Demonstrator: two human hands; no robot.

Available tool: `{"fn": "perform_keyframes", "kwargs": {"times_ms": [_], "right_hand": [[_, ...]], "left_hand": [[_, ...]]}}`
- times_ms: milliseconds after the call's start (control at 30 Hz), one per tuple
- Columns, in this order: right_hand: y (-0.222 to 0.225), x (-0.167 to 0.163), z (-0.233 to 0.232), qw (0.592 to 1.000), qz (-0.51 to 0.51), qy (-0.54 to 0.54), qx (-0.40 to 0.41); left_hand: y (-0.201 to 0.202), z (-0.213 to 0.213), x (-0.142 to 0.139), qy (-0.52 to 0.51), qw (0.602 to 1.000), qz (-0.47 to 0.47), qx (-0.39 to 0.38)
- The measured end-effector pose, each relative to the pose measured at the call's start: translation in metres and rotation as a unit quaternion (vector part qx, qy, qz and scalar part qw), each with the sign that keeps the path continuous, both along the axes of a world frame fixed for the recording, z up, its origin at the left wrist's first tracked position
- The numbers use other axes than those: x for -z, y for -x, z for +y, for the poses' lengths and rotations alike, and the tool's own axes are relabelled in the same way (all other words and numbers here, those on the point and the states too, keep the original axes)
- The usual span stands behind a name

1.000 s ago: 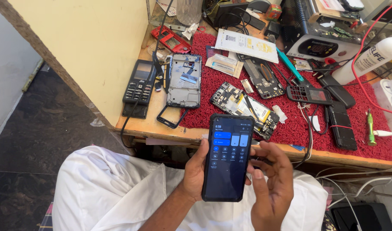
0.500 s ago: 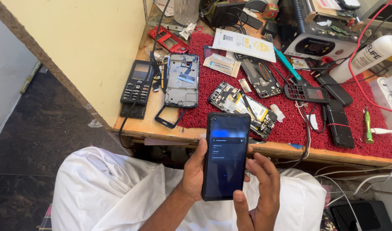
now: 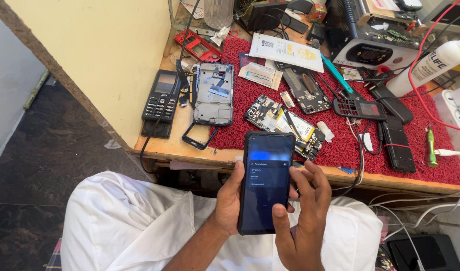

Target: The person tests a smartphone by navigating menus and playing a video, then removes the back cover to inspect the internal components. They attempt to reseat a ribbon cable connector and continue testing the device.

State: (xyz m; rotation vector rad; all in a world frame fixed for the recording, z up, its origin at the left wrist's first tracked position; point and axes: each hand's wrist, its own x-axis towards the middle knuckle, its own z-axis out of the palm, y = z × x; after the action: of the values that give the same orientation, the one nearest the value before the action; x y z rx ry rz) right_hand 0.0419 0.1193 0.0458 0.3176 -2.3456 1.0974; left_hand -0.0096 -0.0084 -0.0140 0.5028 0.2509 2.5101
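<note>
I hold a black smartphone (image 3: 266, 180) upright over my lap, its lit screen showing a dark menu. My left hand (image 3: 229, 198) grips its left edge from behind. My right hand (image 3: 301, 216) cups the right side, its thumb resting on the lower part of the screen. White clothing (image 3: 139, 226) covers my knees below the phone.
A wooden bench (image 3: 190, 148) with a red mat (image 3: 350, 145) holds an opened phone with bare circuit board (image 3: 282, 123), a grey phone frame (image 3: 213, 93), a black keypad phone (image 3: 160, 100), tools, cables and a white bottle (image 3: 431, 65). A yellow panel (image 3: 99, 50) stands at left.
The phone's screen switched from a panel of blue tiles to a dark menu. My right thumb moved onto the lower screen. The phone stayed over my lap.
</note>
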Motion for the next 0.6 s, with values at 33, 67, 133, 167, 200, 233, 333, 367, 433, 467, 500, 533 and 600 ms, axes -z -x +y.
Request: {"fn": "perform_keyframes", "kwargs": {"times_ms": [33,67,133,167,200,233,333,367,433,467,500,533,600], "right_hand": [[0.001,-0.001,0.000,1.000,-0.001,-0.005,0.003],[0.002,-0.002,-0.001,1.000,-0.009,-0.020,0.007],[0.004,-0.003,-0.001,0.998,-0.024,-0.051,0.015],[0.004,-0.004,-0.001,0.999,-0.011,-0.045,0.018],[0.003,-0.004,0.000,0.999,0.002,-0.039,0.020],[0.003,-0.005,0.000,0.999,0.015,-0.033,0.021],[-0.001,-0.004,0.004,0.999,0.019,0.028,0.017],[-0.002,-0.002,0.004,0.998,0.008,0.061,0.008],[-0.004,0.004,0.004,0.992,-0.014,0.126,-0.010],[-0.005,0.007,0.004,0.990,-0.024,0.138,-0.014],[-0.006,0.010,0.005,0.988,-0.034,0.151,-0.019],[-0.008,0.014,0.005,0.985,-0.045,0.164,-0.023],[-0.008,0.021,0.005,0.975,-0.060,0.213,-0.032]], "left_hand": [[0.000,0.001,0.000,-0.002,1.000,0.001,-0.002],[0.000,0.001,-0.001,-0.004,1.000,0.002,-0.003],[0.000,0.001,-0.002,0.005,1.000,-0.025,-0.004],[0.000,0.001,-0.003,0.009,0.999,-0.039,-0.005],[0.000,-0.001,-0.004,0.006,0.999,-0.031,0.004],[0.000,-0.003,-0.004,0.003,1.000,-0.023,0.011],[0.000,-0.005,-0.006,-0.004,1.000,-0.009,0.011],[0.001,-0.004,-0.007,-0.007,1.000,-0.005,0.009],[0.001,-0.004,-0.008,-0.005,1.000,-0.009,0.011],[0.002,-0.004,-0.009,-0.004,1.000,-0.011,0.011],[0.002,-0.004,-0.009,-0.006,1.000,-0.010,0.014],[0.002,-0.004,-0.010,-0.008,1.000,-0.010,0.018],[0.001,-0.004,-0.011,-0.006,1.000,-0.011,0.016]]}}
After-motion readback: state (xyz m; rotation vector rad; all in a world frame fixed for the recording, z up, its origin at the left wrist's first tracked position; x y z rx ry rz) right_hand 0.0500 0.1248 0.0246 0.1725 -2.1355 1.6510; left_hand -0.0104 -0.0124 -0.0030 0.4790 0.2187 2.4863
